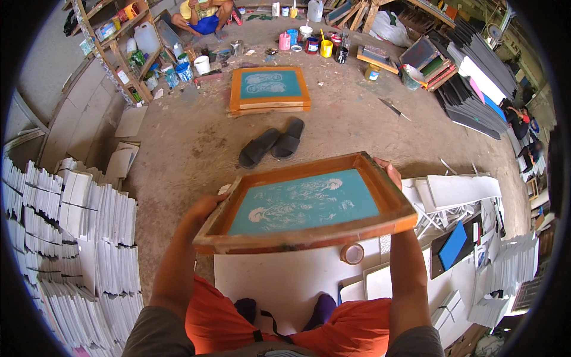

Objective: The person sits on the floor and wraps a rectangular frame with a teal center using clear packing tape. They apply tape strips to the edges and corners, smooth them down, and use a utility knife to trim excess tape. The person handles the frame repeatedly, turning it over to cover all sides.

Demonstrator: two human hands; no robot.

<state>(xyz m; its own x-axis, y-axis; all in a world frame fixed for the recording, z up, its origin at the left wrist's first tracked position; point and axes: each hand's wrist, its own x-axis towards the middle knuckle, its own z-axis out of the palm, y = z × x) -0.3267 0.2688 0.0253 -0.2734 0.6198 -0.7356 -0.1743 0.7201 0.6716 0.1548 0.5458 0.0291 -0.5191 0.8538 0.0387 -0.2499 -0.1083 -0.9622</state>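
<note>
Between my two hands I hold up a wooden-framed printing screen (306,202), its teal mesh marked with pale figure designs. It is tilted, the near edge of its brown frame toward me. My left hand (209,205) is closed on the left side of the frame, with some fingers hidden beneath it. At the far right corner, my right hand (389,172) grips the frame, most of its fingers out of sight behind the wood. Below the screen lies a white sheet (285,273) near my feet, with a roll of tape (352,254) on it.
Black slippers (270,146) lie ahead, before another framed screen (270,89) on the floor. A knife (394,109) lies farther right. Bundled white sheets (89,232) are stacked at left; white offcuts (458,193) lie at right. Paint pots (312,45) and a seated person (202,15) are at the back.
</note>
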